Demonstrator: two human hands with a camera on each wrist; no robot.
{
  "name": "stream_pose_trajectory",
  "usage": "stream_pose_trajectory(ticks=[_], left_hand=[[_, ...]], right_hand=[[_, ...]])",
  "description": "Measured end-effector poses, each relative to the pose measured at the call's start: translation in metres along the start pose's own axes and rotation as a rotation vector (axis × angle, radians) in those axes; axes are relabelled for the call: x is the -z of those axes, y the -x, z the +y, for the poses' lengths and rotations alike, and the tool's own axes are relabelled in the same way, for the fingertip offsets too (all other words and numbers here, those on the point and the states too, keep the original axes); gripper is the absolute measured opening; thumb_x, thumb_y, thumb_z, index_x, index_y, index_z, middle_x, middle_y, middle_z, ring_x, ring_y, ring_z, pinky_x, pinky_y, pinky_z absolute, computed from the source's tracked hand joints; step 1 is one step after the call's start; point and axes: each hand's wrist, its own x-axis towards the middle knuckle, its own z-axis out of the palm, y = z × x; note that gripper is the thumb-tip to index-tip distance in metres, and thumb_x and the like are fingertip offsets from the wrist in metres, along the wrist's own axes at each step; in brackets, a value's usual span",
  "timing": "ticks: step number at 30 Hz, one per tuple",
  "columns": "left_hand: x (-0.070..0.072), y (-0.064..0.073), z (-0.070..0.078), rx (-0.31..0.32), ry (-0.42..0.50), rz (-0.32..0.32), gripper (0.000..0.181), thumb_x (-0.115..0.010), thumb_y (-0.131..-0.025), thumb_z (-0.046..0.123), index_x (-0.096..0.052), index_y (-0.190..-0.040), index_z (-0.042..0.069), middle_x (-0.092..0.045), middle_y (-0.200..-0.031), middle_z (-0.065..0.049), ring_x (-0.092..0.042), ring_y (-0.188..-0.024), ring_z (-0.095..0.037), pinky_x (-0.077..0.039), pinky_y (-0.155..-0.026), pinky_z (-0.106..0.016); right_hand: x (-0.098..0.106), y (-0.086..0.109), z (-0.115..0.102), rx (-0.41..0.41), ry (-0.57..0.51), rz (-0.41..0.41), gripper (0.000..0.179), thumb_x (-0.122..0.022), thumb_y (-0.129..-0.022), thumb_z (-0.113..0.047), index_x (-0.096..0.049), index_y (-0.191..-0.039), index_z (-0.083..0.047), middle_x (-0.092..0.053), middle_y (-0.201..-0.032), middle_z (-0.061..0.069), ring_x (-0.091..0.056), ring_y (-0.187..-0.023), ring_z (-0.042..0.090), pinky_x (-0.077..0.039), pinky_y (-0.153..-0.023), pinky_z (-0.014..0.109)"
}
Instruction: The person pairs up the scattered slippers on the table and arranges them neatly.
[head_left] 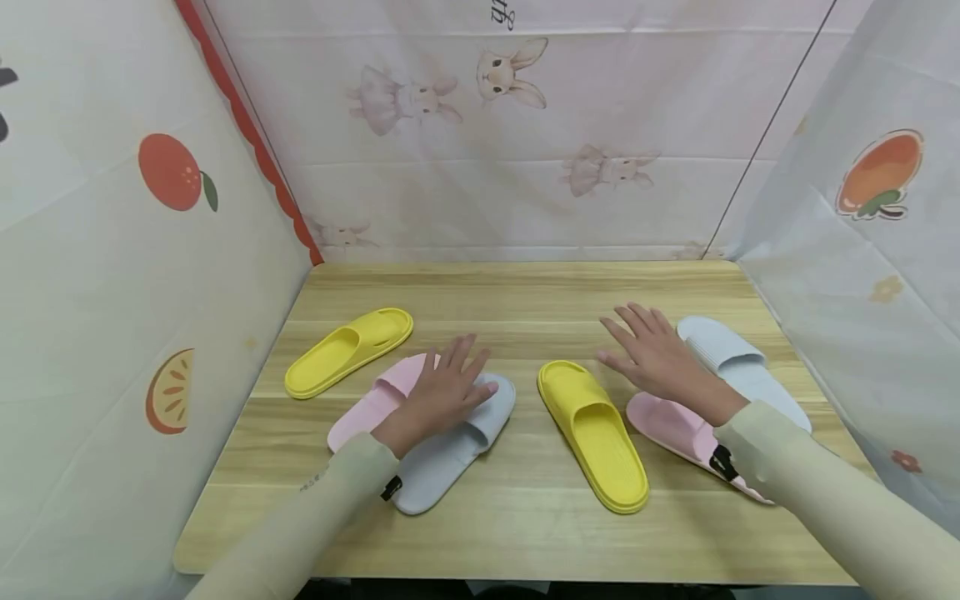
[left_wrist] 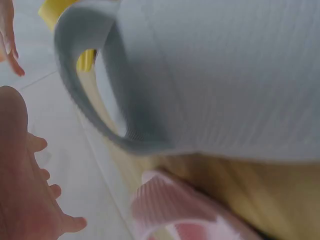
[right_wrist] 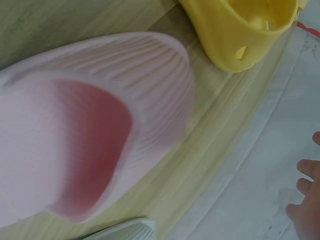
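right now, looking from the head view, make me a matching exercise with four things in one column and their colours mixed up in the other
Things
1. leftmost slipper
2. second slipper from the right
3. rightmost slipper
4. tabletop

Colours
A. pale grey
B. wood-grain tan
C. yellow
D. pink

Pairs: 1-C, 2-D, 3-A, 4-B

My left hand (left_wrist: 27, 185) is at the left edge, fingers apart, not touching the grey slipper (left_wrist: 215, 80). A pink slipper (left_wrist: 167, 202) lies near that on the wooden table (left_wrist: 285, 195).
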Motion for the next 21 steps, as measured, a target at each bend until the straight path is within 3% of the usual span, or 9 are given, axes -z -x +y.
stream_pose_trajectory(ticks=[11,21], left_hand=[[-0.018,0.009,0.010,-0.026,-0.003,0.030,0.072,-0.024,-0.104,0.064,-0.029,-0.160,0.020,-0.011,-0.169,-0.010,-0.020,-0.153,-0.031,-0.026,-0.116,-0.057],[-0.029,0.016,0.012,-0.024,0.000,0.034,0.071,-0.029,-0.104,0.063,-0.029,-0.160,0.020,-0.014,-0.167,-0.013,-0.025,-0.151,-0.032,-0.031,-0.116,-0.052]], right_hand=[[0.008,0.014,0.025,-0.053,0.056,-0.005,0.070,-0.043,-0.105,-0.052,-0.032,-0.157,-0.006,-0.025,-0.162,0.025,-0.014,-0.151,0.046,-0.007,-0.120,0.063],[0.004,0.029,0.059,-0.171,0.031,-0.013,0.073,-0.040,-0.105,-0.054,-0.030,-0.157,-0.003,-0.024,-0.159,0.030,-0.014,-0.149,0.051,-0.008,-0.117,0.067]])
